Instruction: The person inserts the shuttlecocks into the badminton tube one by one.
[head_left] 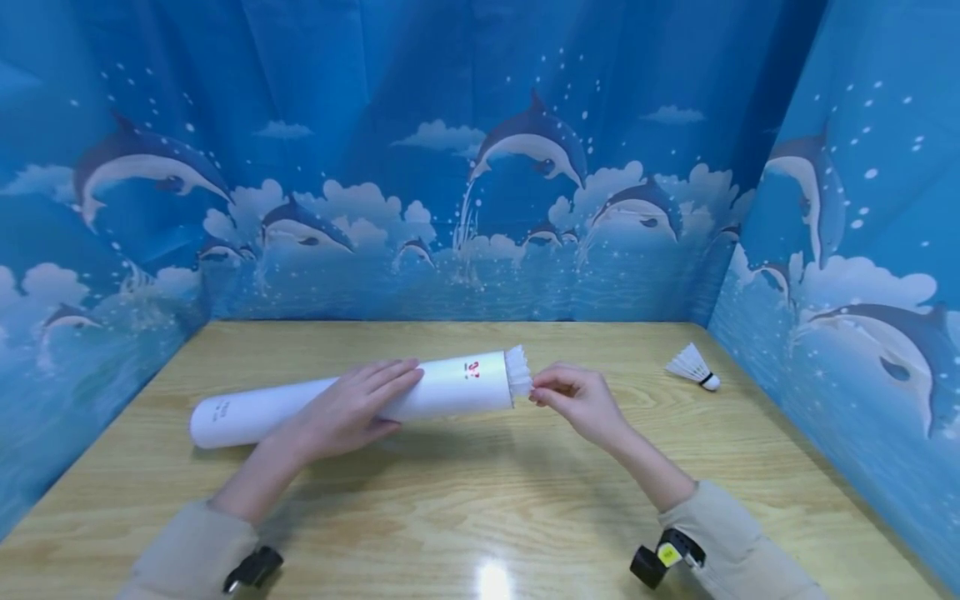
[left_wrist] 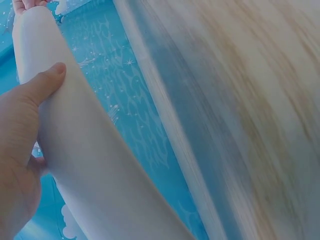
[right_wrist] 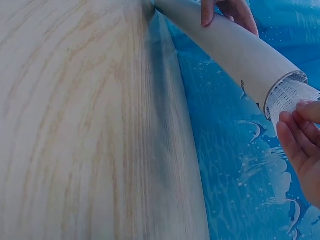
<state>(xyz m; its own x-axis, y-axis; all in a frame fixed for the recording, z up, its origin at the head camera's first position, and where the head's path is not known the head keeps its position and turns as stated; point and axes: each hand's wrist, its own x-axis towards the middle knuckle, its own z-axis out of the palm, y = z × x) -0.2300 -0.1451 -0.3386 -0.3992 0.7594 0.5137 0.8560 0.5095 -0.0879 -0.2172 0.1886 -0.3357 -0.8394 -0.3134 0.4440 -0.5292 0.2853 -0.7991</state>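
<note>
A long white shuttlecock tube (head_left: 465,385) lies crosswise in the head view, its right end a little farther up the picture. My left hand (head_left: 352,408) grips it around the middle; in the left wrist view the thumb presses along the tube wall (left_wrist: 90,135). From the open right end sticks the white feather skirt of a shuttlecock (head_left: 518,372); its cork is hidden inside. With thumb and fingertips, my right hand (head_left: 581,404) pinches the edge of that skirt, also visible in the right wrist view as a mesh-like skirt (right_wrist: 287,97).
Another white shuttlecock (head_left: 690,363) with a black band lies on its side at the right of the wooden table (head_left: 480,500). Blue dolphin-print curtains (head_left: 360,167) stand behind the table and along its sides.
</note>
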